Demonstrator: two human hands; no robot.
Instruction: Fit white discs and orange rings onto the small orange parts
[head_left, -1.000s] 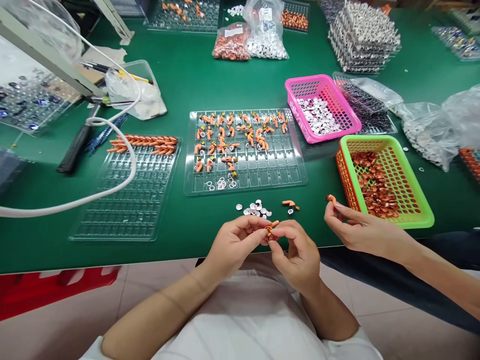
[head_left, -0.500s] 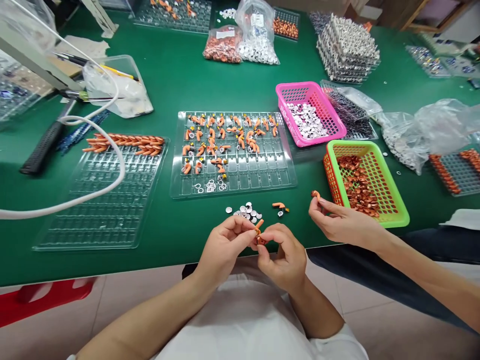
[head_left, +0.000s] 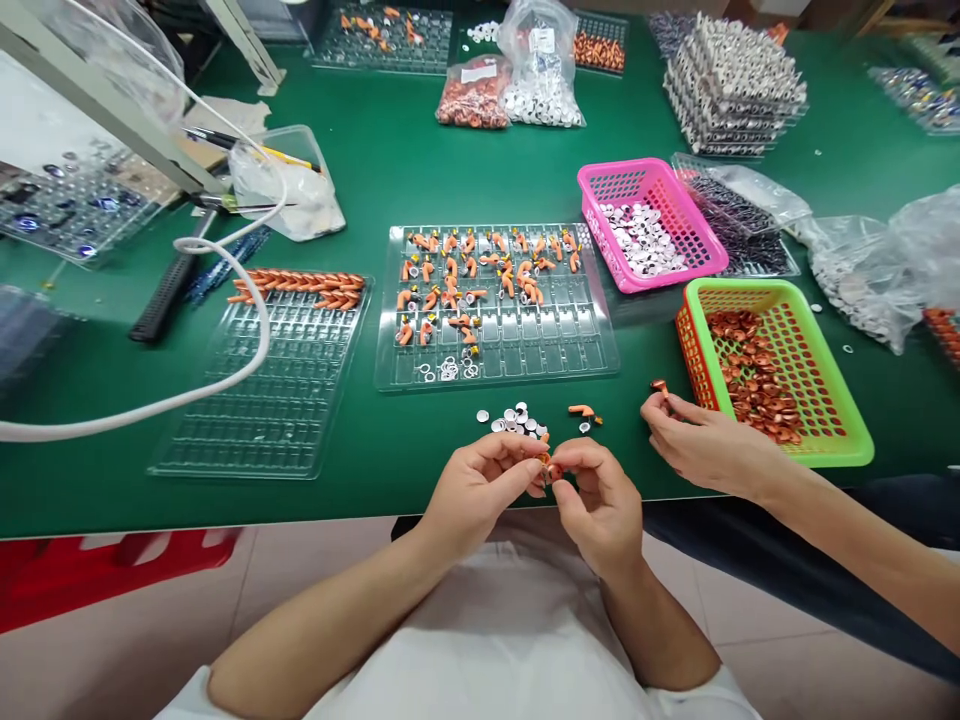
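My left hand (head_left: 480,490) and my right hand (head_left: 602,505) meet at the table's front edge, fingertips pinched together. Between them is a small orange plastic part (head_left: 553,470), mostly covered by the fingers; a bit of yellow shows on it. Just beyond my fingers lies a loose pile of small white round caps (head_left: 517,418). A finished-looking orange curved piece (head_left: 582,410) rests apart to the right of the pile. Farther back, a clear compartment tray (head_left: 540,350) holds rows of orange curved pieces, with white rings (head_left: 448,369) in its front row.
A co-worker's hand (head_left: 705,450) pinches a copper-coloured part at right, by a green basket (head_left: 840,400) of similar parts. Behind stands a pink basket (head_left: 697,235) with white caps. On the left are another clear tray (head_left: 240,430), a white cable (head_left: 225,375) and a hammer (head_left: 169,295).
The view has shifted, so the scene sits farther right. My fingers have turned the orange part, and its long end shows less. The co-worker's copper-coloured part is turned differently.
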